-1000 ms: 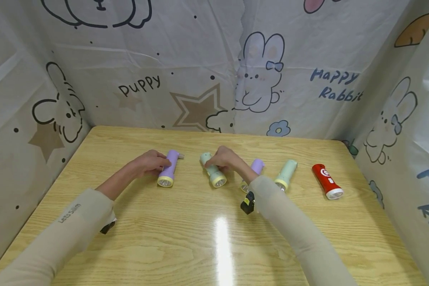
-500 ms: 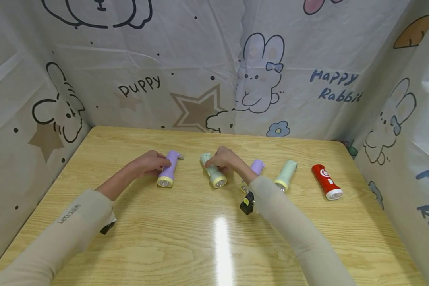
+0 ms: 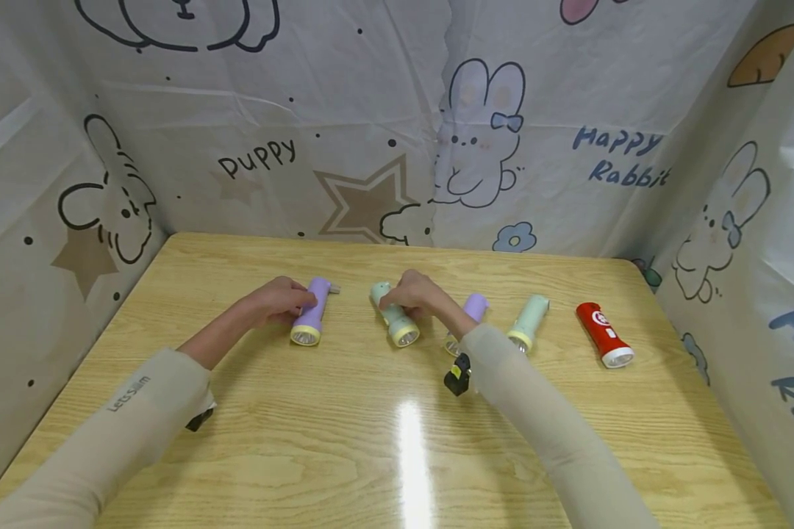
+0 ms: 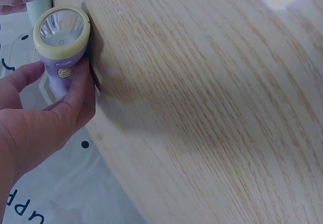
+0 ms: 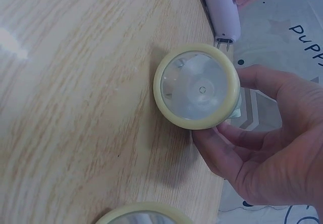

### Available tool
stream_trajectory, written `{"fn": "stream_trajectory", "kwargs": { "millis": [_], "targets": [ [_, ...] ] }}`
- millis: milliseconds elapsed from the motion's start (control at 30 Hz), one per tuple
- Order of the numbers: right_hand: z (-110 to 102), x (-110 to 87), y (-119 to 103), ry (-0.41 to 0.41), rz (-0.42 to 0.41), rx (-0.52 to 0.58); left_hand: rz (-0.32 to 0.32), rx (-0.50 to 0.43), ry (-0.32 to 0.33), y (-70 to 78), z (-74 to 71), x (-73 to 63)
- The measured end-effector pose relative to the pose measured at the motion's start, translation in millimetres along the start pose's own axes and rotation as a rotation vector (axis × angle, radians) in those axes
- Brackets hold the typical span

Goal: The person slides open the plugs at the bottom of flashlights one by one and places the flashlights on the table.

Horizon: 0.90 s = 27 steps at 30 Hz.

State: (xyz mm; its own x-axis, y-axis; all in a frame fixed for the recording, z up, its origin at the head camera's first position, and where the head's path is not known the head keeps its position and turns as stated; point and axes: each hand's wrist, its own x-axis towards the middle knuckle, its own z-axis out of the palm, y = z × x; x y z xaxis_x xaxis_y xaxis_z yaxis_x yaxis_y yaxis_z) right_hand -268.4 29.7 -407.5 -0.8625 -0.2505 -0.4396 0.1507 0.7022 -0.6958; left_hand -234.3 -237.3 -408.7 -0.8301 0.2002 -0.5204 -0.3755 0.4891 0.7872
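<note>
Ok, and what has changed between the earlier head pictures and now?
Nothing visibly moved, and nothing was taken hold of or let go. The left hand still grips the pronged purple flashlight and the right hand the pale green flashlight; the second purple flashlight, second green flashlight and red flashlight lie as they did.

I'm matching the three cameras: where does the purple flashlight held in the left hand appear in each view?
Head: the purple flashlight is left of centre, in the left hand.
Left wrist: purple flashlight at upper left, lens towards the camera.
Right wrist: purple flashlight at the top, right of centre, prongs pointing down.
Shared landmark: the green flashlight in the right hand.
</note>
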Motion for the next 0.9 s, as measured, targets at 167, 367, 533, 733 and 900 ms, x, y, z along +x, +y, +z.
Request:
{"fn": "stream_trajectory", "kwargs": {
  "millis": [167, 367, 533, 733, 900],
  "targets": [
    [-1.1, -1.1, -2.2, -0.006, 0.007, 0.022, -0.003, 0.006, 0.008, 0.6, -0.4, -0.7],
    [-3.4, -3.5, -5.3, -0.002, 0.003, 0.012, -0.010, 0.012, 0.027, 1.2, -0.8, -1.7],
    [-5.6, -5.8, -7.2, 0.007, -0.004, -0.025, 0.011, 0.015, 0.022, 2.1, -3.6, -5.7],
    [-8.1, -4.2, -7.8, 0.007, -0.013, -0.022, 0.041, -0.021, 0.044, 4.1, -8.1, -6.2],
    [-11.3, -4.3, -9.1, 0.016, -0.019, 0.001, 0.046, -0.050, 0.056, 8.1, -11.1, -6.2]
  ]
}}
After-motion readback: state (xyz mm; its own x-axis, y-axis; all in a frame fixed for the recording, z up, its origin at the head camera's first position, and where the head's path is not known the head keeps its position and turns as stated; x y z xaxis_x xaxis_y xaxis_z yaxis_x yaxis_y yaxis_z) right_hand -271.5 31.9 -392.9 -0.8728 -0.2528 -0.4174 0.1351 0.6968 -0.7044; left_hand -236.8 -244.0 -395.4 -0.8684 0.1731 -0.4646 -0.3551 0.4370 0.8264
